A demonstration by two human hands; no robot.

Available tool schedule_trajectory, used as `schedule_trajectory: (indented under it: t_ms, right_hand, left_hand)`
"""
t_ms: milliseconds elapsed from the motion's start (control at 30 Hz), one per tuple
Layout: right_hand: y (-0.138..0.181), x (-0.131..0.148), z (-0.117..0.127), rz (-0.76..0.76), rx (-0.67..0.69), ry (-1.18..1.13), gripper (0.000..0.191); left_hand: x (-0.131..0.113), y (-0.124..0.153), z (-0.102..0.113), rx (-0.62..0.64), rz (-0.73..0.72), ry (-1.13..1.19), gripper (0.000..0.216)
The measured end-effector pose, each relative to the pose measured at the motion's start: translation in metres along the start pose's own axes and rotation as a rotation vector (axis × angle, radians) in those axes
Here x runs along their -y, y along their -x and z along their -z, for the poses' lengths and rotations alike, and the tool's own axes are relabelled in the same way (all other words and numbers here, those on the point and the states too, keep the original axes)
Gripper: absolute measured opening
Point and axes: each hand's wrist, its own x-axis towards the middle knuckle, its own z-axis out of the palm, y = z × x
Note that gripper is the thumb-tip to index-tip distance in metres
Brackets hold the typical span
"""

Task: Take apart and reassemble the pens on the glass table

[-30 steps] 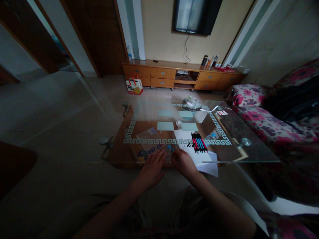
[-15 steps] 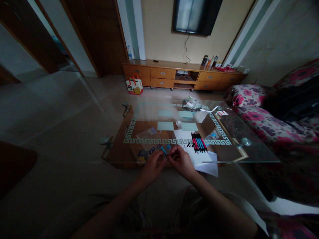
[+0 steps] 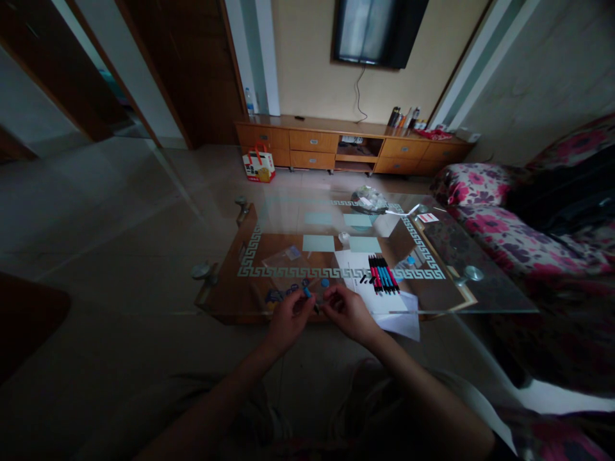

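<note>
My left hand (image 3: 291, 315) pinches a blue and black pen (image 3: 307, 292) above the near edge of the glass table. The pen slants, its dark end toward my right hand (image 3: 348, 314). My right hand's fingers are curled together just right of that end; what they hold, if anything, is too small and dark to make out. Beyond my right hand, a row of red, blue and black pens (image 3: 383, 275) lies on white paper (image 3: 355, 266). A few small black pieces (image 3: 368, 280) lie left of the row.
The glass table (image 3: 283, 221) has a patterned border. On or beneath it are a clear plastic sleeve (image 3: 288, 259), a crumpled plastic bag (image 3: 369, 200) and a red and white card (image 3: 428, 218). A floral sofa (image 3: 485, 211) stands right; a TV cabinet (image 3: 314, 141) stands behind.
My left hand has shifted slightly left with the pen, opening a small gap between it and my right hand. The pens on the paper have stayed put.
</note>
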Motion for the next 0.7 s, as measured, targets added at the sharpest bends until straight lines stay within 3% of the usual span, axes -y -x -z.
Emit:
schedule_trajectory:
  t_ms: [200, 333, 567, 700]
  right_hand:
    - [-0.007, -0.027, 0.024, -0.038, -0.213, 0.357, 0.023]
    - [-0.007, -0.036, 0.03, -0.08, -0.188, 0.5, 0.023]
    - [-0.008, -0.039, 0.023, -0.145, -0.108, 0.6, 0.037]
    - [-0.009, -0.04, 0.023, -0.165, -0.094, 0.622, 0.035]
  left_hand:
    - [0.004, -0.001, 0.001, -0.042, 0.067, 0.128, 0.03]
    - [0.005, -0.001, 0.001, -0.035, 0.089, 0.172, 0.033]
    - [0.004, -0.001, 0.002, -0.037, 0.104, 0.167, 0.035]
    - [0.003, -0.001, 0.003, -0.056, 0.092, 0.142, 0.036]
